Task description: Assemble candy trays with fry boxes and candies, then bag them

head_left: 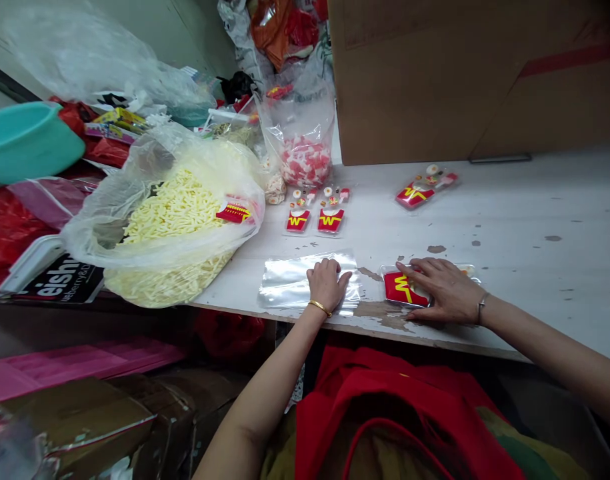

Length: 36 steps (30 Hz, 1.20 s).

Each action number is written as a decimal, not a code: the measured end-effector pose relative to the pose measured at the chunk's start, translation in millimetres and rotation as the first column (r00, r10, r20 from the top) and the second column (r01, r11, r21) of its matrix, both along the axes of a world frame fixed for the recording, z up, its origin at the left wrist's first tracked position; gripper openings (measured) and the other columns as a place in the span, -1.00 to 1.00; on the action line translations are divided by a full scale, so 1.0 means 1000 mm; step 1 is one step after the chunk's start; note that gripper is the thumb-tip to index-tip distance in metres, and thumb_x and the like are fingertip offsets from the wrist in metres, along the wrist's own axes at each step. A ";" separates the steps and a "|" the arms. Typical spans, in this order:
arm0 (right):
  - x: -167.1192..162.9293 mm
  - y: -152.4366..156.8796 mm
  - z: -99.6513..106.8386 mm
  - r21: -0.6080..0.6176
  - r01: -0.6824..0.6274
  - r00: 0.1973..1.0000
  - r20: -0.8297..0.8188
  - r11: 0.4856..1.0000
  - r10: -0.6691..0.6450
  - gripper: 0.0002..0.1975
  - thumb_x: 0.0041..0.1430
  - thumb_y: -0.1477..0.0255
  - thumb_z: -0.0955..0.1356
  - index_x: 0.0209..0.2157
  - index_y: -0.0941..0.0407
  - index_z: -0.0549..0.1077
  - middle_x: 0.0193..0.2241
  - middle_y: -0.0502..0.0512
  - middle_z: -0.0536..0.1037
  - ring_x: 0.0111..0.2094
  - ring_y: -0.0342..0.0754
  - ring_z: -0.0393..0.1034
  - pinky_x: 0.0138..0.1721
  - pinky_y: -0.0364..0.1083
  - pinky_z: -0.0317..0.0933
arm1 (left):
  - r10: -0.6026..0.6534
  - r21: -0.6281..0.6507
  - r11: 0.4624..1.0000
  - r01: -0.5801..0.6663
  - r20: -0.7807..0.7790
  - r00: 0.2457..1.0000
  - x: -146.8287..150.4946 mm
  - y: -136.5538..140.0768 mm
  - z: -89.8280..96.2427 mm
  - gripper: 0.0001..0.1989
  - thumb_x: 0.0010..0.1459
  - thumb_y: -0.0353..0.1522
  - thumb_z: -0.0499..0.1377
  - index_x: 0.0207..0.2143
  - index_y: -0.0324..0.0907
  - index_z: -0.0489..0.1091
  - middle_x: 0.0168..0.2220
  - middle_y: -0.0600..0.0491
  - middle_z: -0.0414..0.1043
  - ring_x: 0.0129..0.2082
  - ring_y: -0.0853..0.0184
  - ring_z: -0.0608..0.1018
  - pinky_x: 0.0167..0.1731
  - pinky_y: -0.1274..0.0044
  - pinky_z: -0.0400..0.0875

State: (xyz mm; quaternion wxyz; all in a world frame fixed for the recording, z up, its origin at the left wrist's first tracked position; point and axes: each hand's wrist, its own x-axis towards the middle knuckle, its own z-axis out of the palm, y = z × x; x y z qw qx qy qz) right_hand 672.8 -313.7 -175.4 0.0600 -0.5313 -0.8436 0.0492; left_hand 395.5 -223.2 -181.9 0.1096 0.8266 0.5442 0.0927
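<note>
My left hand (328, 287) rests on a stack of clear flat plastic bags (285, 280) near the table's front edge, fingertips bent down and thumb apart. My right hand (447, 291) lies over a clear packet with a red fries-box piece (401, 288) bearing a yellow W, its fingers across the top and its thumb at the near side. The palm hides much of that packet. Farther back, two similar packets (297, 220) (331, 219) lie side by side, with tiny food-shaped pieces above the red boxes. Another such packet (415, 193) lies tilted to the right.
At left, an open plastic bag (105, 247) holds many pale yellow fry-shaped pieces (175, 207). Behind stands a clear bag of pink and white pieces (305, 160). A big cardboard box (475, 87) borders the table (545, 280) at the back. A turquoise basin (29, 143) sits far left.
</note>
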 end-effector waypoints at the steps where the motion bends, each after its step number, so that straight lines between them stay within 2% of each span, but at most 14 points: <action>1: 0.000 0.000 0.000 0.002 0.003 1.000 -0.002 1.000 -0.003 -0.01 -0.07 -0.21 0.21 0.26 0.11 0.04 0.06 0.36 0.30 0.02 0.28 0.19 -0.01 0.16 0.07 | 0.005 -0.004 1.000 -0.005 -0.007 1.000 0.001 0.000 0.000 -0.77 0.21 -0.17 0.04 -0.29 -0.14 0.27 -0.23 0.00 0.34 -0.19 0.21 0.34 -0.23 0.36 0.12; 5: -0.005 0.000 0.003 0.002 0.010 1.000 -0.021 1.000 -0.010 -0.01 -0.08 -0.20 0.22 0.26 0.12 0.06 0.05 0.37 0.31 0.01 0.27 0.20 -0.03 0.15 0.09 | 0.001 -0.010 1.000 -0.001 0.010 1.000 -0.001 0.002 0.000 -0.82 0.26 -0.28 -0.03 -0.31 -0.14 0.29 -0.24 0.01 0.36 -0.19 0.23 0.35 -0.23 0.37 0.12; 9: -0.020 0.000 0.017 0.012 -0.021 0.998 -0.053 1.000 0.021 -0.01 -0.07 -0.18 0.24 0.26 0.13 0.04 0.07 0.37 0.28 0.04 0.25 0.17 0.00 0.14 0.07 | -0.159 -0.052 0.985 0.164 0.099 0.982 -0.008 0.005 0.002 -0.84 0.21 -0.28 0.04 -0.36 -0.15 0.31 -0.31 0.08 0.38 -0.23 0.30 0.37 -0.22 0.41 0.15; 12: -0.031 0.000 0.028 0.003 -0.063 0.996 -0.070 0.998 0.063 -0.02 -0.08 -0.17 0.26 0.27 0.11 0.03 0.05 0.34 0.29 0.03 0.25 0.16 0.01 0.14 0.04 | -0.284 -0.109 0.944 0.312 0.216 0.934 -0.015 0.008 0.008 -0.83 0.20 -0.28 0.05 -0.38 -0.16 0.31 -0.34 0.09 0.38 -0.27 0.35 0.38 -0.24 0.45 0.19; 16: -0.038 0.003 0.030 -0.049 -0.101 0.993 -0.065 0.994 0.098 0.01 -0.08 -0.15 0.27 0.29 0.09 -0.06 -0.02 0.31 0.36 -0.05 0.24 0.23 -0.07 0.13 0.08 | -0.308 -0.213 0.886 0.413 0.394 0.866 -0.019 0.014 0.016 -0.77 0.23 -0.27 -0.02 -0.37 -0.18 0.33 -0.36 0.07 0.37 -0.32 0.38 0.38 -0.25 0.50 0.28; 19: -0.042 0.006 0.028 -0.074 -0.127 0.990 -0.070 0.989 0.121 0.07 -0.10 -0.15 0.28 0.31 0.10 -0.17 -0.07 0.28 0.39 -0.12 0.22 0.26 -0.12 0.11 0.09 | -0.353 -0.232 0.843 0.485 0.441 0.825 -0.018 0.017 0.019 -0.75 0.24 -0.26 -0.03 -0.35 -0.18 0.36 -0.35 0.05 0.37 -0.31 0.37 0.39 -0.22 0.50 0.31; 24: -0.053 0.009 0.027 -0.086 -0.152 0.987 -0.072 0.985 0.146 0.12 -0.15 -0.16 0.30 0.31 0.10 -0.18 -0.15 0.27 0.41 -0.17 0.20 0.27 -0.19 0.08 0.09 | -0.502 -0.131 0.809 0.573 0.355 0.789 -0.017 0.016 0.025 -0.76 0.24 -0.25 -0.01 -0.30 -0.17 0.40 -0.29 0.02 0.41 -0.23 0.34 0.41 -0.14 0.47 0.30; 27: -0.059 0.008 0.026 -0.081 -0.132 0.990 -0.054 0.988 0.127 0.07 -0.14 -0.13 0.32 0.30 0.08 -0.11 -0.15 0.27 0.40 -0.18 0.20 0.26 -0.20 0.06 0.09 | -0.506 -0.045 0.840 0.541 0.294 0.811 -0.015 0.004 0.032 -0.72 0.19 -0.18 0.05 -0.19 -0.16 0.39 -0.20 -0.01 0.41 -0.16 0.30 0.41 -0.10 0.43 0.30; 29: -0.063 0.006 0.025 -0.067 -0.114 0.993 -0.045 0.991 0.111 0.03 -0.12 -0.11 0.32 0.29 0.08 -0.08 -0.15 0.27 0.39 -0.17 0.20 0.26 -0.19 0.06 0.09 | -0.498 0.005 0.859 0.513 0.243 0.832 -0.012 -0.007 0.035 -0.60 0.10 -0.14 0.14 -0.07 -0.15 0.33 -0.11 -0.04 0.38 -0.11 0.24 0.40 -0.08 0.40 0.31; 30: -0.066 0.004 0.024 -0.057 -0.106 0.994 -0.042 0.993 0.104 0.03 -0.12 -0.11 0.32 0.29 0.08 -0.06 -0.15 0.28 0.39 -0.16 0.20 0.25 -0.18 0.07 0.08 | -0.494 0.022 0.865 0.501 0.207 0.844 -0.009 -0.013 0.036 -0.55 0.07 -0.15 0.17 -0.02 -0.15 0.30 -0.07 -0.05 0.37 -0.09 0.22 0.40 -0.08 0.38 0.31; 32: -0.070 0.001 0.022 -0.039 -0.096 0.995 -0.039 0.995 0.095 0.03 -0.15 -0.11 0.33 0.28 0.08 -0.03 -0.14 0.29 0.39 -0.16 0.21 0.25 -0.18 0.08 0.08 | -0.474 0.034 0.880 0.474 0.116 0.873 -0.003 -0.022 0.035 -0.60 0.09 -0.27 0.15 0.00 -0.14 0.28 -0.05 -0.05 0.38 -0.10 0.21 0.42 -0.09 0.37 0.32; 34: -0.072 -0.001 0.020 -0.034 -0.086 0.996 -0.042 0.996 0.084 0.04 -0.16 -0.12 0.33 0.27 0.09 -0.02 -0.14 0.30 0.39 -0.16 0.22 0.24 -0.19 0.08 0.08 | -0.434 0.036 0.901 0.433 0.028 0.900 0.001 -0.027 0.032 -0.71 0.14 -0.39 0.05 -0.07 -0.15 0.33 -0.12 -0.03 0.43 -0.15 0.22 0.45 -0.14 0.38 0.34; 36: -0.073 -0.002 0.020 -0.039 -0.068 0.997 -0.040 0.997 0.067 0.03 -0.16 -0.12 0.33 0.26 0.10 0.00 -0.14 0.31 0.39 -0.15 0.23 0.24 -0.19 0.09 0.08 | -0.411 0.058 0.910 0.411 -0.011 0.911 0.002 -0.029 0.029 -0.74 0.18 -0.43 -0.02 -0.12 -0.16 0.36 -0.17 -0.03 0.46 -0.17 0.23 0.47 -0.15 0.39 0.34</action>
